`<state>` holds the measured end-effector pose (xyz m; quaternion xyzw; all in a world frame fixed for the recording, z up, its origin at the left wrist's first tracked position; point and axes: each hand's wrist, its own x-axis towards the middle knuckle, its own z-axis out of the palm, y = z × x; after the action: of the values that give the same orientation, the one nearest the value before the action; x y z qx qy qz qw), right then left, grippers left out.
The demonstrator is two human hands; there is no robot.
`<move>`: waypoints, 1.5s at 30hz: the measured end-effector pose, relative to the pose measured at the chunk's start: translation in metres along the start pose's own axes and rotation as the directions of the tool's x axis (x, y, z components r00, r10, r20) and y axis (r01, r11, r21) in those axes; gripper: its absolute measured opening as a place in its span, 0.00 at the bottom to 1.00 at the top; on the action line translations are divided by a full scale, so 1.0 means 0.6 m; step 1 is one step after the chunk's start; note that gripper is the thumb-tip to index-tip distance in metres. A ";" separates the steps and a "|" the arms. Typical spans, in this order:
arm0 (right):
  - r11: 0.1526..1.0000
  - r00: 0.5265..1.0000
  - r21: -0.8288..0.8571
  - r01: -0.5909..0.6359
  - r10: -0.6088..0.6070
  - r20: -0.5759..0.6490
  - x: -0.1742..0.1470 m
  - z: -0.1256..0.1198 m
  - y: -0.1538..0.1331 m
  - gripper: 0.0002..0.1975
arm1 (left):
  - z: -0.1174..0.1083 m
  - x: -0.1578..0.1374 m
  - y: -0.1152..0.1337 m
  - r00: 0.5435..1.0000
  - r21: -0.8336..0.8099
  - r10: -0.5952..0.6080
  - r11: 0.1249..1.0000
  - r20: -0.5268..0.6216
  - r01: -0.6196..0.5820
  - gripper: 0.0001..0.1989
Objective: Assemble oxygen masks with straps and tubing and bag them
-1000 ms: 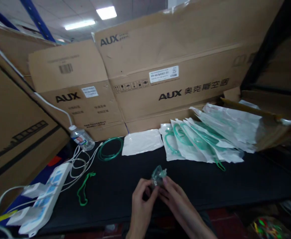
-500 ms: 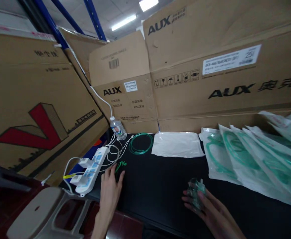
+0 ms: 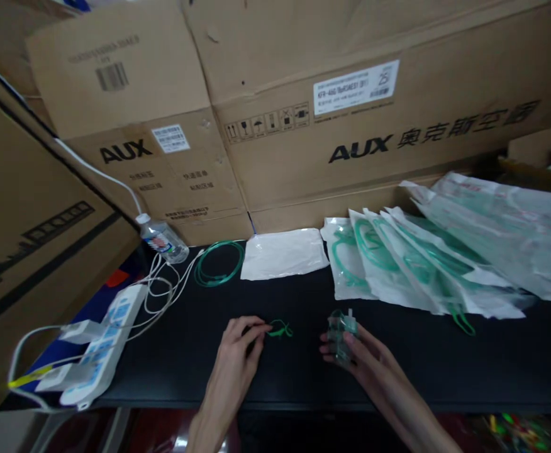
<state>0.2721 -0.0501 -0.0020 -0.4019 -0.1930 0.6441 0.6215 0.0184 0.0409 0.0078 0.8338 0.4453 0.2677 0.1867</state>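
My left hand pinches one end of a thin green cord, whose loose, curled end sticks out to the right over the black tabletop. In my right hand is a clear, green-tinted plastic piece with a small pale stub on top; it looks like a folded mask, though the fingers cover part of it. A gap separates the cord from this plastic piece. Behind my hands lie a coil of green tubing and a flat white pouch.
Several white and clear packs with green tubing inside overlap at the right. On the left are a power strip, white cables and a leaning clear bottle. Cardboard panels wall off the back of the black table.
My left hand has moved away from the power strip and cables, carrying the green cord rightward. The plastic piece stays in my right hand, now closer to the left. The view has turned right.
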 end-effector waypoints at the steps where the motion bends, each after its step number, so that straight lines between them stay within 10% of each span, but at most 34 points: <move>1: 1.000 1.000 0.013 0.008 -0.008 -0.010 -0.002 -0.002 0.000 0.21 | -0.005 0.006 -0.001 1.000 -0.002 0.007 1.000 0.002 -0.007 0.13; 13: 0.997 0.999 0.067 0.037 -0.036 -0.011 0.003 0.011 -0.010 0.21 | 0.022 0.070 0.047 0.989 0.287 -0.008 0.957 0.148 -0.035 0.05; 20: 0.993 0.995 0.076 0.089 -0.092 0.040 -0.001 0.008 -0.010 0.20 | 0.019 0.088 0.060 0.986 -0.049 0.062 0.997 0.155 -0.055 0.09; 28: 0.985 0.992 0.150 0.085 -0.097 0.079 0.004 0.010 -0.016 0.23 | 0.033 0.096 0.116 0.931 -0.381 -0.209 0.868 0.300 0.317 0.15; 45: 0.986 0.991 0.144 0.084 -0.097 0.089 0.006 0.007 -0.015 0.22 | 0.043 0.092 0.131 0.926 -0.416 -0.186 0.852 0.329 0.319 0.13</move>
<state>0.2753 -0.0442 0.0062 -0.3169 -0.1949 0.6457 0.6668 0.1103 0.0435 0.0464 0.7278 0.4447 0.2194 0.4738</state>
